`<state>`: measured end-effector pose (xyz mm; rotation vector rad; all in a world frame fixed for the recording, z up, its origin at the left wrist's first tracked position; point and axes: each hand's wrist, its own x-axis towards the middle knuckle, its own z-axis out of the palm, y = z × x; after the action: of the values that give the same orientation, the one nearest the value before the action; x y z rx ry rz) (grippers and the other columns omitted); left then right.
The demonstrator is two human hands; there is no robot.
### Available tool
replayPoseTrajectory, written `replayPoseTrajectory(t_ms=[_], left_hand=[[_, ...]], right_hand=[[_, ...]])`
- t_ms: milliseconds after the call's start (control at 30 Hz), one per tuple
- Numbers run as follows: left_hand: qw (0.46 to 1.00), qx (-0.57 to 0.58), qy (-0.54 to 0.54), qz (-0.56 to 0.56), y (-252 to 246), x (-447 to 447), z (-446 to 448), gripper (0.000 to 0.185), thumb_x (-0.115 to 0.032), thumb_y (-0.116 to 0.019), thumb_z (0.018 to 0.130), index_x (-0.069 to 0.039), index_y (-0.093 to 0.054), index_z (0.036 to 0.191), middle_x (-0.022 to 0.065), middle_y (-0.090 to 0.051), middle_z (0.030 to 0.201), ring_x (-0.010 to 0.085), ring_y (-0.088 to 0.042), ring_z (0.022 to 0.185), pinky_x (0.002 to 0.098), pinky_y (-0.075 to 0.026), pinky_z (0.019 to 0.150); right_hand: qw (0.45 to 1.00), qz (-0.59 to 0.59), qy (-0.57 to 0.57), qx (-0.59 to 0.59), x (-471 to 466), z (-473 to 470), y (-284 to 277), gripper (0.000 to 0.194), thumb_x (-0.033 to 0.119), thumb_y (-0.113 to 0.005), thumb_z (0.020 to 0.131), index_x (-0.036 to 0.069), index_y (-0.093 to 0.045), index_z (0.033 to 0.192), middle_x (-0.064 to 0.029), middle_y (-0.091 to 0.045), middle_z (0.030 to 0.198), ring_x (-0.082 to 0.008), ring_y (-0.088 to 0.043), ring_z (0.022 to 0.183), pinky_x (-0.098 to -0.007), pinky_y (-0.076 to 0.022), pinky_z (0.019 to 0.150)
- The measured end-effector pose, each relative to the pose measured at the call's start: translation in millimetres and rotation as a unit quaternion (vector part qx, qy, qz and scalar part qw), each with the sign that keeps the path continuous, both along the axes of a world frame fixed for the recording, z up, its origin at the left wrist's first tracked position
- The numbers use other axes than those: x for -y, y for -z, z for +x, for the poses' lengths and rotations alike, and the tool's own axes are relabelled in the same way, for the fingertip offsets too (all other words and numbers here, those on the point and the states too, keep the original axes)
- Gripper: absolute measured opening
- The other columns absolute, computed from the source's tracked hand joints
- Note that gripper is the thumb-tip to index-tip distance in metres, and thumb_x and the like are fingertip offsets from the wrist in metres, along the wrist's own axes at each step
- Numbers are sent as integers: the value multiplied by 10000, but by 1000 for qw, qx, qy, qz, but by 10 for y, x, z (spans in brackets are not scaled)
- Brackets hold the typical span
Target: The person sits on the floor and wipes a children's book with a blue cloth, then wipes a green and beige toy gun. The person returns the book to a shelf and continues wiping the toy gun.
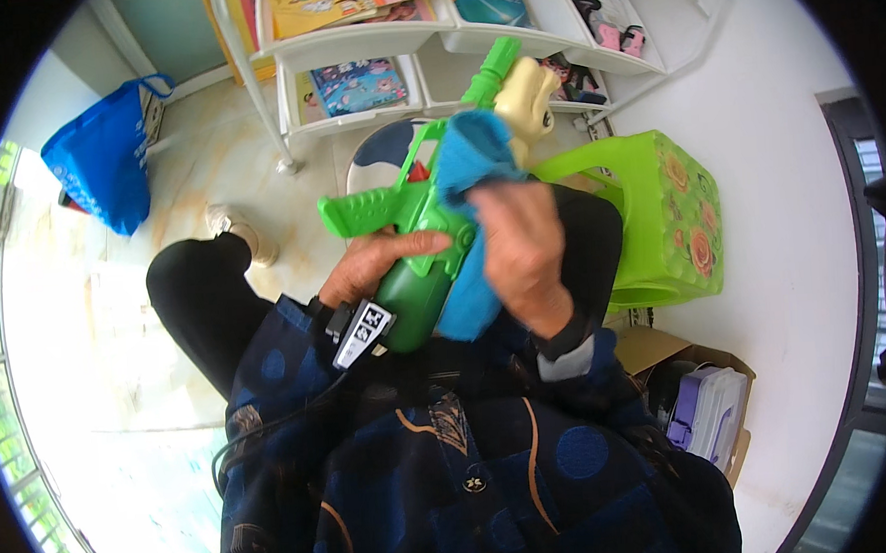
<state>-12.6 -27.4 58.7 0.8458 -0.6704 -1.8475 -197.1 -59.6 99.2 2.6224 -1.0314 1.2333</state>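
Note:
A green plastic toy water gun (418, 225) lies slantwise above my lap, its grip to the left. Its dark green rounded tank (414, 300) points towards me, and a cream animal-shaped head (525, 99) sits at the far end beside a bright green tube (494, 71). My left hand (374, 261) holds the gun from below, with the thumb across its side. In my right hand (521, 254), slightly blurred, is a blue cloth (474, 155) pressed against the gun's right side. The cloth hides part of the body, and a red trigger (418, 172) shows by the grip.
A white shelf rack (356, 44) with books and small things stands ahead. To the right are a green flower-printed plastic stool (634, 191) and a cardboard box (653, 348) holding a purple-and-clear case (709, 413). On the left is a blue bag (106, 159). A round patterned seat (377, 160) is partly hidden.

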Motion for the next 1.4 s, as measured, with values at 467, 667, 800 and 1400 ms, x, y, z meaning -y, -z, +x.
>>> replayPoseTrajectory(t_ms=[467, 667, 800, 1400], left_hand=[[992, -84, -93, -25, 228, 35, -80, 649, -544, -593, 919, -96, -471, 1372, 56, -629, 1151, 159, -625, 999, 308, -535, 835], [995, -78, -57, -25, 408, 121, 27, 669, -488, -641, 913, -63, -448, 1392, 53, -576, 1261, 146, -585, 1077, 297, -515, 897], [994, -13, -68, -89, 431, 192, 0, 645, -435, -663, 909, -61, -453, 1390, 65, -578, 1277, 149, -568, 1140, 302, -511, 937], [947, 110, -154, -259, 448, 173, 103, 487, -383, -571, 970, -79, -514, 1346, 73, -582, 1296, 194, -584, 1118, 357, -484, 978]], right_hand=[[956, 278, 19, 97, 426, 65, -70, 234, 143, -659, 864, -6, -668, 1044, -173, -682, 967, -286, -652, 873, -348, -499, 796], [985, 156, -76, -15, -105, 400, -92, 192, 63, -670, 801, 45, -684, 992, -102, -577, 849, -298, -575, 812, -386, -473, 697], [985, 108, -93, -95, -344, 375, -126, 225, 44, -670, 763, 73, -687, 985, -81, -537, 836, -280, -551, 796, -397, -464, 668], [985, 32, -137, -96, -547, 567, 65, 174, 118, -613, 752, 77, -673, 910, -59, -491, 786, -254, -518, 773, -354, -415, 653]])
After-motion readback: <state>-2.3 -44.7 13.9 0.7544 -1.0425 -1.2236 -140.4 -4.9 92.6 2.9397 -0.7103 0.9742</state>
